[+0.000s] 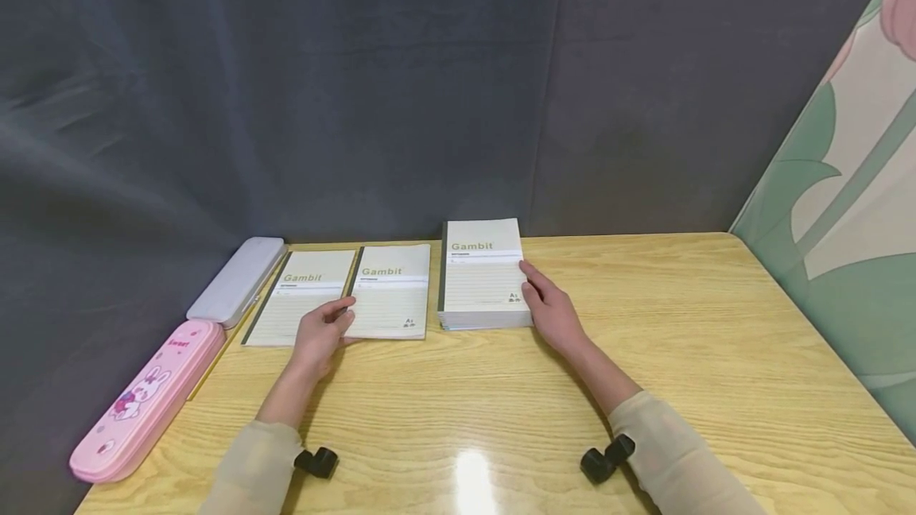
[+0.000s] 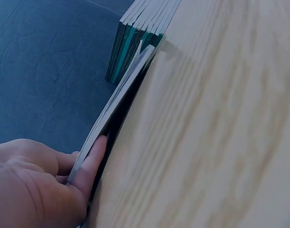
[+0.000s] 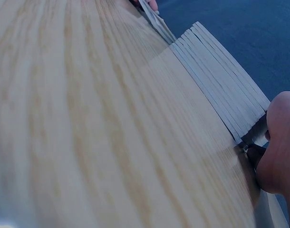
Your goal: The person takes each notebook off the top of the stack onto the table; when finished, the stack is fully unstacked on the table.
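Observation:
A cream "Gambit" notebook (image 1: 390,292) with a dark spine lies in the middle left of the head view. My left hand (image 1: 320,336) pinches its left edge, and in the left wrist view that notebook (image 2: 111,104) is tilted, its held edge raised off the table. Right of it stands a thick stack of the same notebooks (image 1: 483,276). The right hand (image 1: 554,310) touches the stack's right side; in the right wrist view it is beside the stack's end (image 3: 221,80), fingers partly hidden. Another notebook (image 1: 304,288) lies flat left of the held one.
A pink pencil case (image 1: 146,404) with a rabbit picture lies at the table's left edge. Behind it is a pale lilac case (image 1: 236,280), with a thin yellow pencil-like stick (image 1: 222,352) alongside. A dark curtain (image 1: 429,86) hangs behind the wooden table (image 1: 680,324).

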Motion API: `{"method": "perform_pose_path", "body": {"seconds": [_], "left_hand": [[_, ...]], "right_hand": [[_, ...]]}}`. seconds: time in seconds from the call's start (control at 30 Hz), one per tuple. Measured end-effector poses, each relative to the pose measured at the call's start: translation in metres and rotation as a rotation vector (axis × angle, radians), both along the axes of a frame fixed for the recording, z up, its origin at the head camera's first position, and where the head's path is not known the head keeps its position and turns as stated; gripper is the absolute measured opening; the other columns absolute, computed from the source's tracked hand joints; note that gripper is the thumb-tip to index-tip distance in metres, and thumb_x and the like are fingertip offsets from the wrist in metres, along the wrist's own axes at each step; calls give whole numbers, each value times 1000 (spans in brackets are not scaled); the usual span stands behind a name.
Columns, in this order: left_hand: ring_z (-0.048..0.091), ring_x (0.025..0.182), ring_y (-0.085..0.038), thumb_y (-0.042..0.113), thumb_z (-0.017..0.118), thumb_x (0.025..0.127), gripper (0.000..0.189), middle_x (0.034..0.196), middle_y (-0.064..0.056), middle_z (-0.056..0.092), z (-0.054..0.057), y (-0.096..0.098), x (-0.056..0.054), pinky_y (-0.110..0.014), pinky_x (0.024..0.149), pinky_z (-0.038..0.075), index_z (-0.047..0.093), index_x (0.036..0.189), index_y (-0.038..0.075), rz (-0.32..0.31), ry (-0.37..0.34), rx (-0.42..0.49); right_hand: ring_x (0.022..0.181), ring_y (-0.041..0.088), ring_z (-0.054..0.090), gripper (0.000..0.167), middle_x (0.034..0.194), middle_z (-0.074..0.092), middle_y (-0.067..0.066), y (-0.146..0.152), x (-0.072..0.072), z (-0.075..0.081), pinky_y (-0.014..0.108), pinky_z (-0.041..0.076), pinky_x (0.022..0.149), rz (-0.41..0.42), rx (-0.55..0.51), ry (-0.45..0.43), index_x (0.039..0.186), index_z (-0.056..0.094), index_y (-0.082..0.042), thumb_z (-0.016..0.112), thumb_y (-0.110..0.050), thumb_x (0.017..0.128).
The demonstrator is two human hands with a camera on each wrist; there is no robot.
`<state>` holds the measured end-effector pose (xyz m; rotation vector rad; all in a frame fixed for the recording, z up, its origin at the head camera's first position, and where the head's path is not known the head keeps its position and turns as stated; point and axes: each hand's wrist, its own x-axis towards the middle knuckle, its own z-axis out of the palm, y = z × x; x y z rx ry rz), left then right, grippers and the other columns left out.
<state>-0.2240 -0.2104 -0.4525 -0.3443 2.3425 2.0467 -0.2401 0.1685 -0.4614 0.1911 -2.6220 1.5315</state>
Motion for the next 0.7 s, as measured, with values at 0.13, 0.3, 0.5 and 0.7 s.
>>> {"method": "perform_pose_path", "body": {"seconds": [0.13,0.3,0.5,0.7], "left_hand": [[50,104,-20,2,52,104,38,125,-19,47,2,-2,1,-24,79,58,53,142,-6,-3,-17,-43],[52,106,-23,3,53,104,38,128,-21,47,4,-5,2,-23,79,58,54,141,-5,4,-26,-94],[47,126,-34,5,55,103,37,137,-25,47,7,-5,2,-21,78,57,56,140,-5,-3,-21,-179],[49,129,-41,9,56,101,43,145,-29,45,14,-1,3,-27,74,60,53,140,-7,-28,-31,-238]], "right_hand": [[149,27,28,48,162,33,4,0,0,0,45,23,121,1,4,-3,158,37,-14,39,-26,111],[149,27,28,48,162,34,3,-1,-1,0,45,23,121,-1,11,-2,158,38,-14,39,-26,111],[148,27,29,48,161,35,3,0,-1,0,45,24,120,-9,18,7,158,39,-15,40,-27,111],[148,28,29,48,161,36,4,0,-1,1,46,24,120,-9,11,7,157,39,-14,41,-26,111]]}}
